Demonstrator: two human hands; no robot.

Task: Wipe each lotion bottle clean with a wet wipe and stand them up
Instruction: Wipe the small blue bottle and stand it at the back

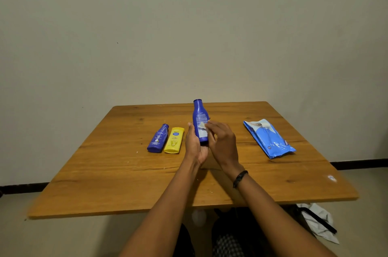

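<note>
My left hand (194, 145) grips the lower part of a tall blue lotion bottle (200, 117), holding it upright above the table with its back label toward me. My right hand (222, 142) presses a small white wet wipe (202, 125) against the label. A smaller blue lotion bottle (157, 138) and a yellow lotion bottle (174, 140) lie flat side by side to the left of my hands.
A blue wet wipe pack (267, 138) lies on the right side of the wooden table (117, 172), its flap peeled open. A small white scrap (331, 178) sits near the right edge. Crumpled fabric (319, 221) lies on the floor under the right corner.
</note>
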